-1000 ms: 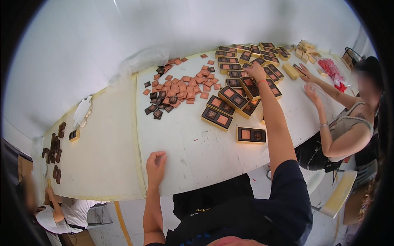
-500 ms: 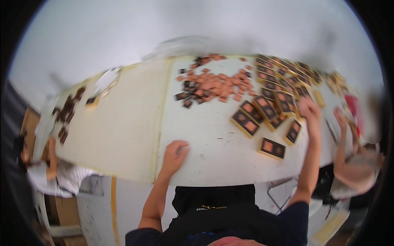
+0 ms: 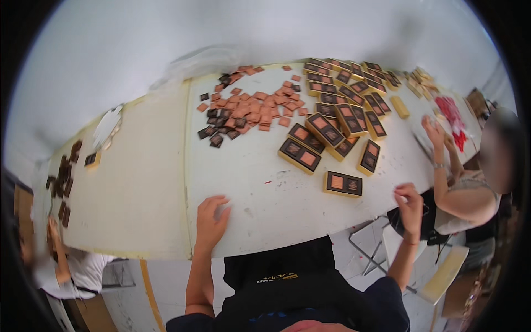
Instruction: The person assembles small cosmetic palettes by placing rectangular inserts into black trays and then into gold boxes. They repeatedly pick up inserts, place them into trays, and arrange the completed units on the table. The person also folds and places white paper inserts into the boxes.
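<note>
**Right hand back at bench edge, box lies alone**

Our left hand rests flat on the white bench, fingers loosely spread, empty. Our right hand, earlier reaching far into the box rows, now hovers at the near edge, loosely curled, holding nothing. Nearest box lies flat just left of it, long axis left-right. Beyond: box rows, loose copper tiles.

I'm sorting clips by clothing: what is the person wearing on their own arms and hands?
Both forearms are bare. The left hand and right hand have no gloves, and no rings or watch can be made out. Dark short sleeves of a black top cover the upper arms.
</note>
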A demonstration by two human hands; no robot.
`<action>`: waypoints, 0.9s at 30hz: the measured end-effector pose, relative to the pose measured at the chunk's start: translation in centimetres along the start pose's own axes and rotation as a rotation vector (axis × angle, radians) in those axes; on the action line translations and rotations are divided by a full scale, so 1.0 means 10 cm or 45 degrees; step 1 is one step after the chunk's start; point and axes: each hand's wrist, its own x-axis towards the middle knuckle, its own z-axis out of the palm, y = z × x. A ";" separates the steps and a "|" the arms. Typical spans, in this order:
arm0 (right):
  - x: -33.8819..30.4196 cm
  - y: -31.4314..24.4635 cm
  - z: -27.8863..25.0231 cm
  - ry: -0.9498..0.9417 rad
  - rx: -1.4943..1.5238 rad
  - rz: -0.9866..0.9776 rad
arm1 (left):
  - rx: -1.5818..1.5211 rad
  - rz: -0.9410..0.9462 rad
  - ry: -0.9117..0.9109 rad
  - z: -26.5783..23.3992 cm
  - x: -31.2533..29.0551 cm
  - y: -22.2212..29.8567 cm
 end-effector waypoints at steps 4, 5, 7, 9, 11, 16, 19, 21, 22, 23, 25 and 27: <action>-0.35 -0.22 1.20 -0.130 0.355 0.133 | 0.074 0.030 -0.045 -0.26 0.06 -0.25; -0.48 -0.37 1.50 -0.190 0.428 0.086 | 0.176 0.038 -0.030 -0.44 0.06 -0.37; -0.74 -0.73 1.89 -0.226 0.370 -0.036 | 0.473 0.069 0.039 -0.84 0.06 -0.78; -0.96 -0.86 2.14 -0.155 0.314 0.003 | 0.703 -0.013 0.114 -1.23 0.36 -1.17; -0.98 -0.84 2.31 -0.116 0.258 -0.092 | 0.876 -0.047 0.519 -1.70 0.59 -2.06; -0.98 -0.65 2.52 -0.041 0.103 -0.293 | 1.208 -0.462 1.010 -2.90 1.18 -3.25; -0.99 -0.29 2.60 -0.163 0.274 -0.509 | 1.164 -0.700 1.169 -3.10 1.56 -3.54; -0.86 -0.58 2.67 0.173 0.027 -0.515 | 1.369 -0.623 1.057 -3.23 1.78 -3.73; -0.81 -0.70 2.70 0.347 -0.097 -0.506 | 1.470 -0.576 0.991 -3.28 1.84 -3.82; -0.83 -0.69 2.71 0.319 -0.138 -0.421 | 1.504 -0.670 1.029 -3.29 1.89 -3.95; -0.98 -0.66 2.66 0.282 -0.207 -0.223 | 1.583 -0.826 1.097 -3.51 1.94 -4.12; -0.87 -0.87 2.69 0.288 -0.189 -0.202 | 1.318 -0.957 0.917 -3.54 2.00 -4.16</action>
